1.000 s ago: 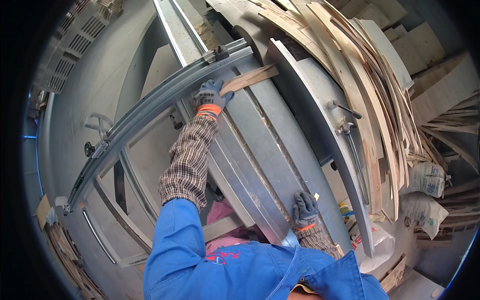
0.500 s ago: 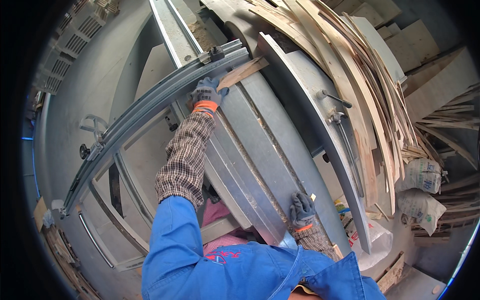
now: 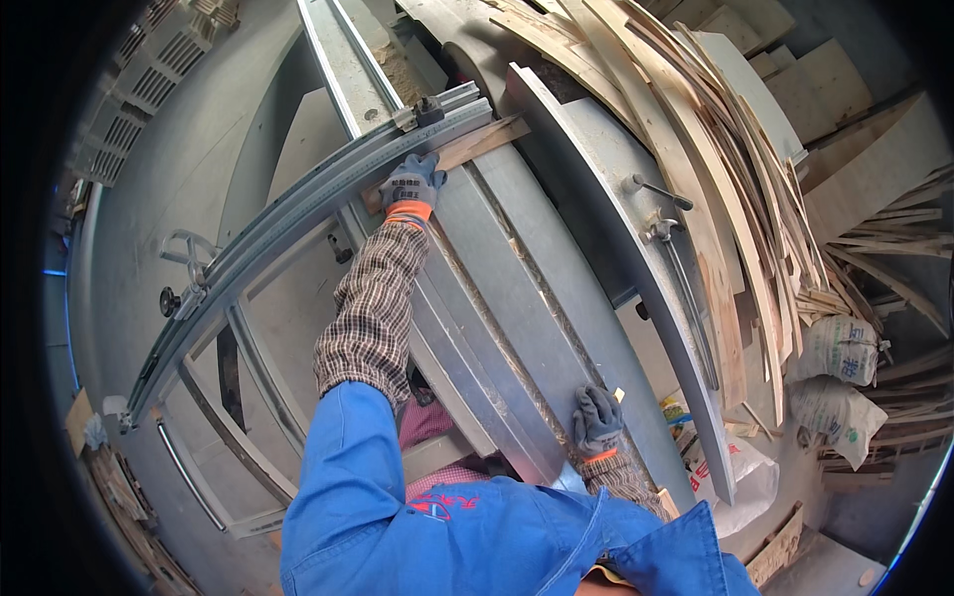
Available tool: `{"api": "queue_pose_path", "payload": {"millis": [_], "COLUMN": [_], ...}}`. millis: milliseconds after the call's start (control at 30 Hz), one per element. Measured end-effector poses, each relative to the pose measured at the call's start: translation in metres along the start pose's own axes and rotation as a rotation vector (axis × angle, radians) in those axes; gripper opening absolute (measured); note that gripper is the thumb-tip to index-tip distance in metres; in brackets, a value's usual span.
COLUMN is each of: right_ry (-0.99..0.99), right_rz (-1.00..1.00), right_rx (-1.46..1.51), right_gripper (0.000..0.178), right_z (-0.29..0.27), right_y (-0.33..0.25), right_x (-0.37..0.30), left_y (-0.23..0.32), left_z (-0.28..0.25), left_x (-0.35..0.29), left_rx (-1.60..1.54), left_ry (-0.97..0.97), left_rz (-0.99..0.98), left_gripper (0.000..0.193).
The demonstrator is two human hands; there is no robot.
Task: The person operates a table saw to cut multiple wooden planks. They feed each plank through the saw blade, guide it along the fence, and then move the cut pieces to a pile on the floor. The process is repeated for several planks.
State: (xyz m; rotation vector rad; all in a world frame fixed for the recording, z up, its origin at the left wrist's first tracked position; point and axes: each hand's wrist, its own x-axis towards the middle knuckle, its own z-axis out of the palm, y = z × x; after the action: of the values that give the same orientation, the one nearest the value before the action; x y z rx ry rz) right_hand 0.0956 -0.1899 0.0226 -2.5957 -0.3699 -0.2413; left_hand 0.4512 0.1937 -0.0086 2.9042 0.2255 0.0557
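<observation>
Gloved in grey with an orange cuff, my left hand (image 3: 413, 185) is closed over a narrow wooden strip (image 3: 482, 144). The strip lies along the metal fence (image 3: 328, 194), crossing the far end of the grey saw table (image 3: 532, 228). Its right end projects beyond my fingers toward the upright rip fence (image 3: 586, 164). On the near right part of the table rests my right hand (image 3: 598, 420), in a matching glove, with its fingers curled. A small pale bit of wood (image 3: 618, 394) shows beside those fingers; whether they grip it is hidden.
Long boards and offcuts (image 3: 696, 169) are piled beyond the rip fence, which carries a lever clamp (image 3: 658, 194). A stop with a black knob (image 3: 425, 111) sits on the metal fence. White sacks (image 3: 840, 350) stand at the right. An open sliding frame (image 3: 238, 417) extends left.
The wooden strip has turned slightly and now lies closer along the metal fence, with its left end showing past my left hand. My right hand has barely shifted.
</observation>
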Motion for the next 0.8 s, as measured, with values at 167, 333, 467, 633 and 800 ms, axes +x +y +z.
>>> {"api": "queue_pose_path", "payload": {"millis": [167, 333, 467, 633, 800], "right_ry": [0.002, -0.001, -0.016, -0.004, 0.01], "right_rz": [-0.004, -0.001, -0.011, -0.02, -0.021], "right_rx": [-0.013, -0.026, 0.0, 0.001, -0.011], "right_gripper": [0.037, 0.037, 0.035, 0.035, 0.038], "right_z": [0.002, 0.001, -0.001, 0.002, 0.002], "right_y": [0.002, 0.004, 0.001, 0.004, 0.004], "right_x": [-0.003, -0.004, -0.004, -0.005, -0.003], "left_y": [0.0, -0.002, -0.008, -0.003, 0.003], "left_z": [-0.003, 0.0, 0.005, -0.006, -0.016], "left_x": [0.001, 0.001, 0.001, 0.001, 0.005], "left_rx": [0.014, -0.009, -0.017, -0.019, -0.026], "left_ry": [-0.012, -0.016, 0.007, -0.038, -0.11], "left_rz": [0.032, 0.031, 0.038, 0.015, -0.033], "left_gripper": [0.04, 0.041, 0.041, 0.042, 0.045]}}
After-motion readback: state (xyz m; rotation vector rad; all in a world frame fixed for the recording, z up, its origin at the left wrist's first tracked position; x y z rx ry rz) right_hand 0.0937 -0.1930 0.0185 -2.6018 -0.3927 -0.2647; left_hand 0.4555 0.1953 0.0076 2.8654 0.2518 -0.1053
